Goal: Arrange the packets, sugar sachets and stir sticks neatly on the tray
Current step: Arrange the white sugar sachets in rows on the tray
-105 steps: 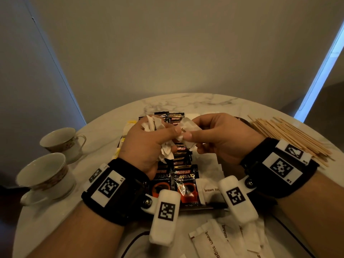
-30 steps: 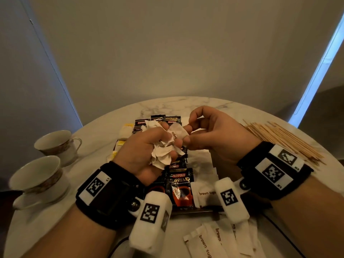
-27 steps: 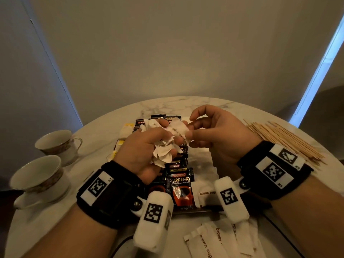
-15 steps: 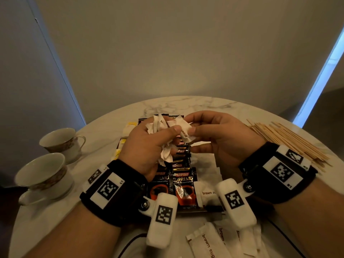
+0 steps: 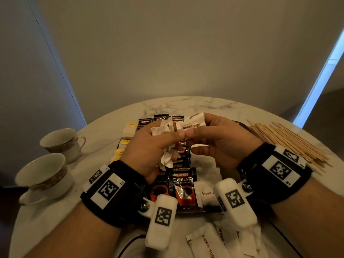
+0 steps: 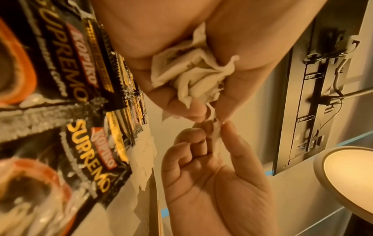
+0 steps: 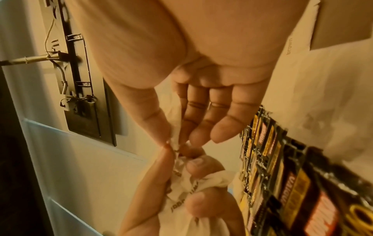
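2 teacups [image 5: 55, 159] stand at the table's left edge, well apart from the tray [image 5: 191, 211], which carries rows of black Kopiko coffee packets [image 5: 183, 185] with white sugar sachets beside them. Above the tray, left hand [image 5: 149, 151] clutches a crumpled bunch of sachets [image 5: 167, 159]; right hand [image 5: 219, 144] pinches 1 brown sugar sachet [image 5: 191, 123] between thumb and forefinger, thumbs touching. Stir sticks [image 5: 286, 142] lie piled on the table, right of the hands.

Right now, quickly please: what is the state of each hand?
Left hand: closed, gripping a crumpled bunch of white paper sugar sachets.
Right hand: closed, pinching one white paper sachet printed "brown sugar" between thumb and fingers.
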Demonstrator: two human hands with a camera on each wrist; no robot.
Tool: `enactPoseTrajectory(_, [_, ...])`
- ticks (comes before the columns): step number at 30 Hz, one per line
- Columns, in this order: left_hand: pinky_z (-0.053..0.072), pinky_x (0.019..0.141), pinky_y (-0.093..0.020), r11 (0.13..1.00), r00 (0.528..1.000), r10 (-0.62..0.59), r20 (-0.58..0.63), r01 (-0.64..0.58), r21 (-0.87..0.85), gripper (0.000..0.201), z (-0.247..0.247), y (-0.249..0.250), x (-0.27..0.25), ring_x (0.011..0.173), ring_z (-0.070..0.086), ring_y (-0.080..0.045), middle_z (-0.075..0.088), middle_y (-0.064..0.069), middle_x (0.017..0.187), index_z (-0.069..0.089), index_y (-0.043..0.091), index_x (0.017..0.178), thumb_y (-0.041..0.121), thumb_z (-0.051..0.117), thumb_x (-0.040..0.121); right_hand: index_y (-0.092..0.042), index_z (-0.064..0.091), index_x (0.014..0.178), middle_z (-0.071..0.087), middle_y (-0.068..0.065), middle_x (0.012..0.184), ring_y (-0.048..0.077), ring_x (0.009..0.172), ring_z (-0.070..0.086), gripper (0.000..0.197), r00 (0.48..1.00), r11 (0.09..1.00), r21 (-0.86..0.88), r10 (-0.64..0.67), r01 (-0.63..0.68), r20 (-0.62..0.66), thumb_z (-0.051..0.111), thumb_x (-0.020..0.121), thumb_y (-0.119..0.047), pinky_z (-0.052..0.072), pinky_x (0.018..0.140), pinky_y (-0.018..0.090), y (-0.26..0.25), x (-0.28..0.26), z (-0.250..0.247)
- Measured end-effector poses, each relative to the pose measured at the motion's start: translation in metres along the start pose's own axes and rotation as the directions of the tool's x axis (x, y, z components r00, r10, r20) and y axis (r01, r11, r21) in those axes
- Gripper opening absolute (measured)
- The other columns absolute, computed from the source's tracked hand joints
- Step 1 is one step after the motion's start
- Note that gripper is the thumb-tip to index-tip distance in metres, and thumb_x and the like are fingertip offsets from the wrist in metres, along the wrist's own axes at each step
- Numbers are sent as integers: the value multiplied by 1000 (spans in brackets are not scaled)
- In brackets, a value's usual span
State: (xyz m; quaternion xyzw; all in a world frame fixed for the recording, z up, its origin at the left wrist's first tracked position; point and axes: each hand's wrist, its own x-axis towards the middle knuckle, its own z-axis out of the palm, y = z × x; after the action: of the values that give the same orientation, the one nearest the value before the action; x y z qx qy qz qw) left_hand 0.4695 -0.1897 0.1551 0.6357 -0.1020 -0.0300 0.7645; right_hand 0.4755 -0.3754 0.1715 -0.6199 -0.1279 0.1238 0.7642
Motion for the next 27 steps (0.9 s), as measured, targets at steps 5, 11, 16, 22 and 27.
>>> enactPoseTrajectory(5, [41,50,-26,996,997,69,-17,-68,50,24,-3,-3,2,54,55,-24,65,-9,69,75,13,93,20,88,74,-9,74,109,77,8,102,17,85,73,34,999,999,-46,-23,22,-26,77,76,-17,57,64,23,1,-2,3])
enactPoseTrajectory(11, [46,44,-26,998,999,29,-35,-27,65,13,-4,-2,3,55,56,-17,64,-5,68,73,5,103,0,72,90,-4,74,104,78,9,94,17,76,72,20,970,989,-85,-134,119,-202,74,86,-13,55,57,23,5,2,5])
enactPoseTrajectory(16, [43,44,-25,1000,999,1,-53,-2,-18,24,-3,-1,3,48,52,-20,60,-15,72,70,-2,102,14,76,85,-3,75,102,77,12,91,18,70,71,14,960,980,-132,-176,150,-216,67,95,-13,55,56,23,7,3,10])
enactPoseTrajectory(22, [45,46,-24,993,984,-10,-178,-11,-120,12,-1,3,3,50,53,-26,69,-15,76,71,3,97,14,70,95,-9,77,87,75,10,83,19,63,65,28,960,985,-151,-120,83,-251,61,99,-29,57,56,29,2,2,6])
enactPoseTrajectory(27, [43,46,-25,995,976,-8,-219,-14,-99,11,-1,3,4,51,53,-25,71,-14,78,76,16,84,12,72,94,-6,75,95,75,8,86,17,71,67,10,974,976,-206,-116,76,-193,73,89,-14,56,60,27,3,4,1])
